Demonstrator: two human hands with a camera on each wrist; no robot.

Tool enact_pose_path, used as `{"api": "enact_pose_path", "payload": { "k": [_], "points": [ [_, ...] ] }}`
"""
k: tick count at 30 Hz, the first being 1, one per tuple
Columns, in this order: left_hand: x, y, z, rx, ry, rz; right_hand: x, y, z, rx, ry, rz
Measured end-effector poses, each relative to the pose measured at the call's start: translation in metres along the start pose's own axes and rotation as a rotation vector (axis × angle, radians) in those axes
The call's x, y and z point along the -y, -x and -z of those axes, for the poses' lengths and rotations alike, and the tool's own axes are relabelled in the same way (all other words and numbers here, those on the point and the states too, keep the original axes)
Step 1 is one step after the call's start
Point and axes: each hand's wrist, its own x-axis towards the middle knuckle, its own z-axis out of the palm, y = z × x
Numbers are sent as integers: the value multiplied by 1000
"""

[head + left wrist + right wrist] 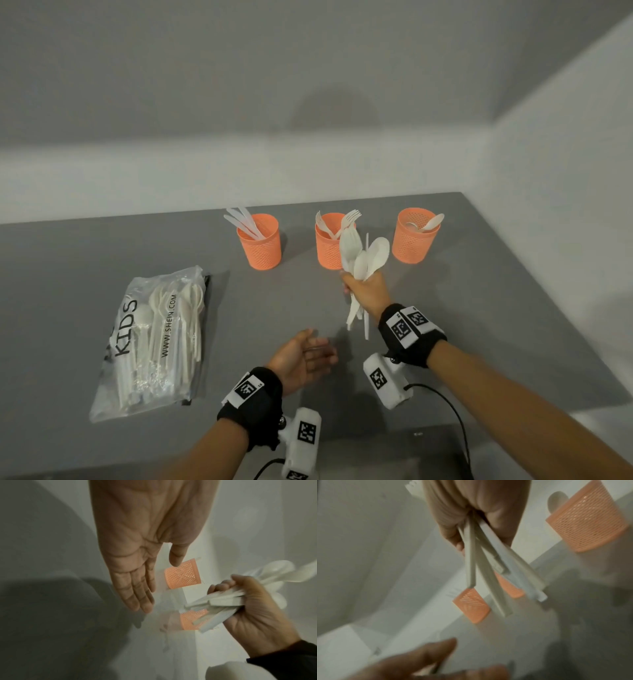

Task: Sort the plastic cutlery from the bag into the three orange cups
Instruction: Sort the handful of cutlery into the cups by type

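Three orange mesh cups stand in a row at the back of the grey table: the left cup (259,245) holds knives, the middle cup (329,244) forks, the right cup (415,236) spoons. My right hand (367,291) grips a bunch of white plastic cutlery (363,255) upright in front of the middle cup, spoon heads up, handles (489,566) hanging below the fist. My left hand (305,358) hovers open and palm up, lower left of the bunch, holding nothing. The clear bag (157,339) with more cutlery lies flat at the left.
The table's (479,308) right edge runs close to the right cup, and its front edge lies just below my wrists. White walls close in behind and to the right. Bare grey surface lies between the bag and the cups.
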Motion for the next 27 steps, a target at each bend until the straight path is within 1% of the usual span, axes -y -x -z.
{"api": "enact_pose_path", "payload": {
  "k": [3, 5, 7, 9, 11, 14, 16, 19, 21, 24, 27],
  "points": [
    [0, 3, -5, 33, 63, 21, 14, 10, -6, -7, -118, 37],
    [-2, 3, -8, 48, 95, 28, 18, 17, -12, -23, -168, 60],
    [-5, 2, -11, 54, 134, 27, 17, 23, -19, -8, -204, 74],
    [-7, 0, -14, 74, 172, 7, 17, 30, -25, 37, -239, 85],
    [-10, -1, -17, 105, 185, -29, 15, 37, -31, 69, -220, 87],
    [-13, 4, -27, 124, 134, -87, 17, 45, -36, 86, -201, 83],
    [-13, 6, -31, 103, 107, -97, 22, 47, -38, 60, -182, 119],
    [-14, 6, -30, 62, 98, -103, 29, 45, -39, -6, -286, 128],
    [-17, 8, -28, 78, 126, -101, 32, 44, -39, -30, -330, 144],
    [-19, 12, -32, 137, 155, -104, 35, 44, -39, -58, -334, 185],
    [-20, 15, -36, 119, 184, -135, 36, 44, -40, -77, -367, 199]
  ]
}}
